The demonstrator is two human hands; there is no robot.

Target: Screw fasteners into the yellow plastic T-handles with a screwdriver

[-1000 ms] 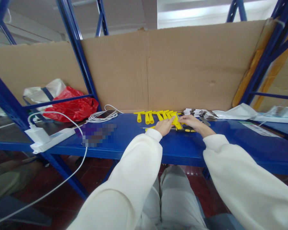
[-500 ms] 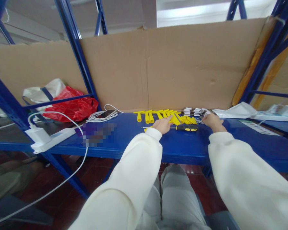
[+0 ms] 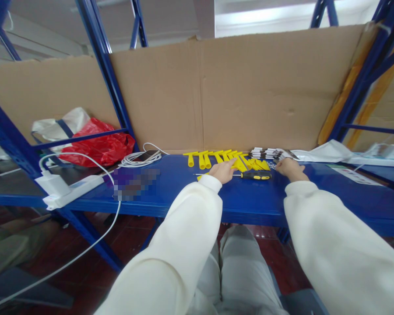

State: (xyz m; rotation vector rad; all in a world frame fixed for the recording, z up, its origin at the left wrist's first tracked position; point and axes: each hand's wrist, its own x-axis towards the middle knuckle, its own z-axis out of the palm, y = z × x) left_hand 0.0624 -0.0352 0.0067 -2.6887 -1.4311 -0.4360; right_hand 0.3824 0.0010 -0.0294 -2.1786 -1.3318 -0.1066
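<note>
My left hand (image 3: pixel 222 172) is closed around a yellow T-shaped scraper handle (image 3: pixel 201 176), mostly hidden by the palm; one end pokes out at the left. Just beyond are several more yellow T-shaped handles (image 3: pixel 202 160) in a row and a heap of flat yellow pieces (image 3: pixel 260 164). A black-and-yellow screwdriver (image 3: pixel 256 175) lies in front of them, its shaft pointing left. My right hand (image 3: pixel 289 168) has its fingertips pinched together by small silvery parts (image 3: pixel 272 166), perhaps screws; whatever they grip is too small to see. Behind them sits a stack of black-and-white strips (image 3: pixel 262 153).
The blue shelf top (image 3: pixel 249 199) is backed by a cardboard sheet (image 3: pixel 249 92). On the left are a coiled white cable (image 3: pixel 139 161), a power strip (image 3: pixel 82 189) and a red bag (image 3: pixel 98 142). White packaging (image 3: pixel 328 152) and a printed sheet (image 3: pixel 354 175) lie right.
My right hand has shifted very slightly left among the small parts. My left hand stays where it was.
</note>
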